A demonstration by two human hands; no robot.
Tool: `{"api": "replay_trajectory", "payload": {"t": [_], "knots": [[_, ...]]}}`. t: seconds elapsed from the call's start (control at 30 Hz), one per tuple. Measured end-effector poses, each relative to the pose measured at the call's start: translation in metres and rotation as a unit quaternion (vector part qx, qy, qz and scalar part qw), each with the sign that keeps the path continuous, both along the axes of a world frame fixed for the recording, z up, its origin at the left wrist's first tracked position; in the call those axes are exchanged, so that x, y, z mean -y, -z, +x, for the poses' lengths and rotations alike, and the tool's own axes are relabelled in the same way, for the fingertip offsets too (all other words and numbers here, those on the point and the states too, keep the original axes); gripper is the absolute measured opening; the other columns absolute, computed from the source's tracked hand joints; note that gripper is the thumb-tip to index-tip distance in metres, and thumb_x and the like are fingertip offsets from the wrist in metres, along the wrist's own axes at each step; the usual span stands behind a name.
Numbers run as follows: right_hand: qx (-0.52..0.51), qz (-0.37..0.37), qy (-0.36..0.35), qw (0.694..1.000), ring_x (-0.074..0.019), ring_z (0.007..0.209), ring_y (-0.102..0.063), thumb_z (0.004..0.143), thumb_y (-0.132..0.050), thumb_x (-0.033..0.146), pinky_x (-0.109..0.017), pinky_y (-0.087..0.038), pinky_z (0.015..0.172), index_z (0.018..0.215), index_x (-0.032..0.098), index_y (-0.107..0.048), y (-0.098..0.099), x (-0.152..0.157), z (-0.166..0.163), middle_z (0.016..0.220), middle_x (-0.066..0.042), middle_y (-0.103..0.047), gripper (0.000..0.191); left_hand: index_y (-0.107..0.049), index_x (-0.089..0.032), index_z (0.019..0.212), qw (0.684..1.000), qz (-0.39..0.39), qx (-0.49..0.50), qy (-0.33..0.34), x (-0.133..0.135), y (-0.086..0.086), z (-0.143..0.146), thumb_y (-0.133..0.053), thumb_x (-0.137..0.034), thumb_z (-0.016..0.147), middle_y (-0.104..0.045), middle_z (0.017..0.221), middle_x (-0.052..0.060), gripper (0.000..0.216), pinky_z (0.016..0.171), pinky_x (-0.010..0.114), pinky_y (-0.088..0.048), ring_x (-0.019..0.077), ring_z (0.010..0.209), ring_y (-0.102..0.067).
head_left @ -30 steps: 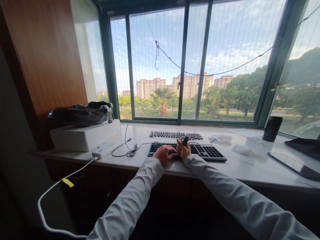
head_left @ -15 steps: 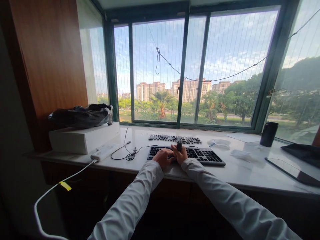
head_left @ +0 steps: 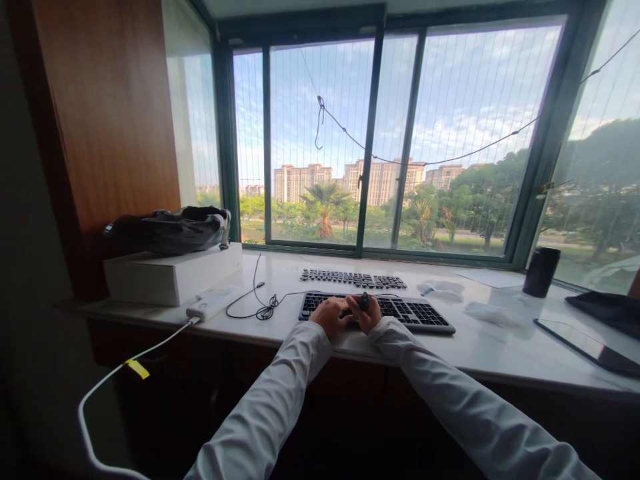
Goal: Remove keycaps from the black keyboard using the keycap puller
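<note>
A dark keyboard (head_left: pixel 410 313) lies near the front edge of the white window-sill counter (head_left: pixel 480 347). My left hand (head_left: pixel 330 315) rests on its left half, fingers curled down onto the keys. My right hand (head_left: pixel 367 313) sits beside it, closed around a small dark object (head_left: pixel 364 301) that I cannot name, held low over the keys. Behind the keyboard lies a flat grid of loose keycaps (head_left: pixel 353 278). Both arms are in white sleeves.
At the left, a white box (head_left: pixel 170 275) carries a black bag (head_left: pixel 167 229). A white adapter (head_left: pixel 207 303) with a white cable and a black cable (head_left: pixel 260 303) lie beside it. A dark cup (head_left: pixel 541 271), crumpled wipes (head_left: pixel 487 312) and a tablet (head_left: pixel 585 337) are on the right.
The dark object in my right hand has tipped from upright down toward the keys. The camera has shifted slightly, and both hands have stayed on the keyboard.
</note>
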State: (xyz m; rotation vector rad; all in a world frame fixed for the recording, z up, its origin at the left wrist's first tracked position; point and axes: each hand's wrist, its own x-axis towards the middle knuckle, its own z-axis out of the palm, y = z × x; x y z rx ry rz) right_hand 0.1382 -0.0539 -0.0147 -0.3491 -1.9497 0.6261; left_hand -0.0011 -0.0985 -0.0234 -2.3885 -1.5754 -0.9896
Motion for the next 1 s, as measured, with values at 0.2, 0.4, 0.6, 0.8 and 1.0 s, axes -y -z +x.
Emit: {"api": "replay_trajectory", "payload": {"t": [0.2,0.4,0.6,0.8,1.0], "knots": [[0.030,0.003,0.014,0.999,-0.0086,0.046,-0.030,0.087,-0.047,0.048,-0.024,-0.026,0.047,0.050,0.018,-0.041,-0.004,-0.005,0.008,0.046,0.004,-0.031,0.048,-0.069,-0.022,0.105,1.000,0.012,-0.003,0.011,-0.004,0.005,-0.001,-0.060,-0.034,0.083,-0.068,0.108,0.005,0.027,0.095,0.034,-0.043,0.0206,0.102,-0.059],[0.247,0.157,0.165,0.942,-0.0139,0.055,-0.053,0.079,-0.059,0.035,-0.025,-0.033,0.056,0.069,0.018,-0.066,-0.015,-0.012,0.037,0.055,-0.001,-0.058,0.021,-0.071,-0.022,0.100,1.000,0.008,0.024,0.001,-0.003,0.005,-0.003,-0.064,-0.036,0.080,-0.069,0.100,0.005,0.027,0.090,0.032,-0.045,0.0201,0.096,-0.061],[0.351,0.168,0.207,0.898,-0.0209,0.084,-0.065,0.078,-0.060,0.037,-0.027,-0.040,0.068,0.101,0.030,-0.070,-0.011,-0.019,0.055,0.095,-0.003,-0.071,0.026,-0.068,-0.021,0.100,0.998,-0.010,0.057,0.003,0.003,-0.001,-0.001,-0.065,-0.025,0.076,-0.070,0.091,0.002,0.024,0.080,0.028,-0.048,0.0174,0.085,-0.063],[0.360,0.169,0.153,0.905,-0.0187,0.086,-0.065,0.082,-0.058,0.037,-0.027,-0.043,0.071,0.103,0.033,-0.070,-0.009,-0.025,0.060,0.097,0.000,-0.071,0.025,-0.070,-0.020,0.095,0.999,-0.018,0.035,0.020,0.008,-0.007,-0.011,-0.067,-0.029,0.077,-0.071,0.091,0.002,0.020,0.081,0.028,-0.048,0.0167,0.085,-0.063],[0.341,0.166,0.145,0.914,-0.0188,0.085,-0.065,0.081,-0.058,0.037,-0.027,-0.043,0.071,0.095,0.030,-0.072,-0.005,-0.032,0.061,0.095,-0.001,-0.071,0.022,-0.072,-0.023,0.101,0.999,-0.016,0.024,0.018,0.021,-0.005,-0.041,-0.063,-0.034,0.082,-0.070,0.097,0.004,0.023,0.087,0.031,-0.047,0.0174,0.093,-0.062]]}}
